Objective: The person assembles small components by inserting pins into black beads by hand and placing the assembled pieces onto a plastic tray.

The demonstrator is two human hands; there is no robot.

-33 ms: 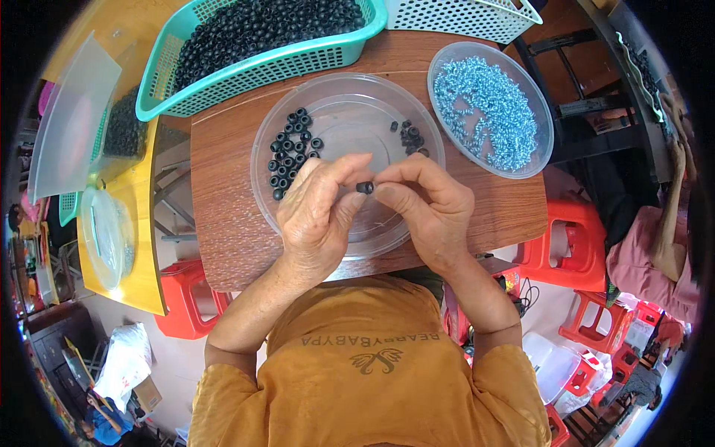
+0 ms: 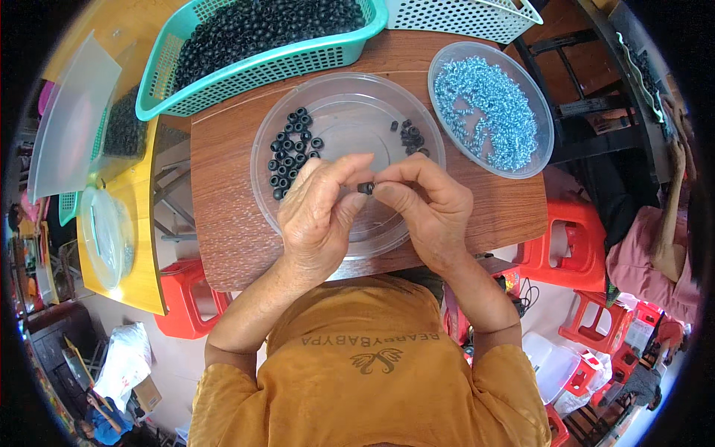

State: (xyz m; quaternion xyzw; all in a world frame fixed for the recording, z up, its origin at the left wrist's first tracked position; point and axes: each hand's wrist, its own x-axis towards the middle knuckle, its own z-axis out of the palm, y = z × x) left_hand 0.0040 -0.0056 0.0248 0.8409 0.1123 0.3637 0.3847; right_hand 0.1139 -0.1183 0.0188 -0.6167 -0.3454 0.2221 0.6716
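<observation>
In the head view, my 2 hands meet above the near half of the round clear tray [image 2: 365,138], which is my landmark here. My right hand [image 2: 432,212] is closed to a pinch: its thumb and index finger come together at the right end of 1 small black piece [image 2: 364,188], and I grasp it there. My left hand [image 2: 316,205] is half curled, its index finger raised beyond the piece and its thumb just beside the piece's left end. I cannot tell how firmly those left fingers press on it, as they partly hide the contact. So the piece sits between my 2 hands, over the tray's near half and a little right of the tray's middle.

Inside the tray, a group of black rings [image 2: 287,146] lies along its left side, beyond my left hand; a smaller pile of black bits [image 2: 410,138] lies toward its right side, beyond my right hand. The tray rests on the brown wooden surface [image 2: 223,216]. Right of the tray stands a clear dish [image 2: 550,141] of shiny blue pieces [image 2: 509,112].
</observation>
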